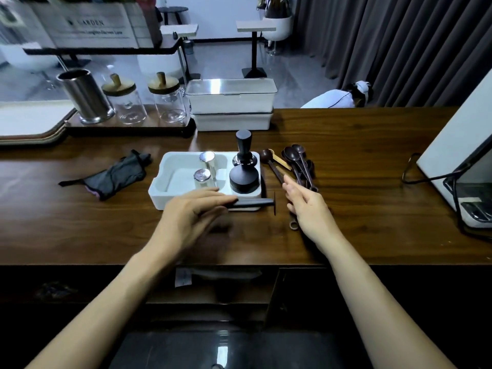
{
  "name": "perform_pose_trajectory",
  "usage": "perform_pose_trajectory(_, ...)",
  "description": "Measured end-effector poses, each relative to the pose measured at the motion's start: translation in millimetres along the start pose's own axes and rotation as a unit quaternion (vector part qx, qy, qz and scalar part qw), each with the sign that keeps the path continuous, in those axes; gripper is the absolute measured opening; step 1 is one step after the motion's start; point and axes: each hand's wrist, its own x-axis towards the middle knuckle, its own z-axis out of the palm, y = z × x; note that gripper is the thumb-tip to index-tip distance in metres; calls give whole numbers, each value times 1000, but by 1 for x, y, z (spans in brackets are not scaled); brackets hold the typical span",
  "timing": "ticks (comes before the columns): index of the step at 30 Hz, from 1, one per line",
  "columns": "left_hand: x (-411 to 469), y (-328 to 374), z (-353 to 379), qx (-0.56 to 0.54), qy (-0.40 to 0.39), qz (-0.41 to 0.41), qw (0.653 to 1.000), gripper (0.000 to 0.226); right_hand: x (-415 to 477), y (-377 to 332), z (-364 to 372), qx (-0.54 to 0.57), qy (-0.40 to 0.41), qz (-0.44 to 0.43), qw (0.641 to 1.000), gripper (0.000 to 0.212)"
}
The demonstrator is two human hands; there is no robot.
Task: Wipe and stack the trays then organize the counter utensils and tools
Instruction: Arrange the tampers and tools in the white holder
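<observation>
Left hand blurred, hides black tool end.

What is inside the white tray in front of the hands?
Two shiny metal cups, an upright black tamper and a round black puck stand in the white tray. The left hand covers its front edge.

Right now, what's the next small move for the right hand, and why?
Probably close the right hand on the wooden spoons and gather them. They lie loose in a fan on the counter just right of the white tray. The hand is open, with its fingertips by their handles. The left hand is busy at the black rod tool.
</observation>
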Motion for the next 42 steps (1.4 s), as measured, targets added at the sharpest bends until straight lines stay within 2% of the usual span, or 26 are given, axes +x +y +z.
perform_pose_trajectory(4, 25, -29, -34, 23, 70, -34, 997, 29, 9, -3, 16, -11, -3, -7, 1000, 34)
perform_pose_trajectory(9, 55, -69, -44, 44, 83, -45, 995, 31, 15, -5, 33, 5, 8, -5, 1000, 39)
perform_pose_trajectory(15, 66, -100, -41, 8, 41, -82, 996, 38, 20, -9, 42, -6, 17, 2, 1000, 41)
perform_pose_trajectory(21, 71, -125, -36, 42, -11, -112, 993, 36, 15, -18, 48, -69, 10, -1, 998, 64)
perform_pose_trajectory(31, 74, -133, -33, 60, -76, -98, 990, 36, 13, -15, 58, -69, 46, -18, 996, 59)
perform_pose_trajectory(35, 76, -135, -34, 98, -106, -73, 987, 35, 12, -16, 61, -59, 54, -23, 997, 60)
perform_pose_trajectory(39, 67, -134, -41, 74, -97, -138, 983, 44, 12, -15, 64, -31, 28, -22, 999, 65)
perform_pose_trajectory(42, 50, -135, -50, 36, -97, -164, 981, 59, 15, -15, 62, -14, 5, -23, 1000, 75)
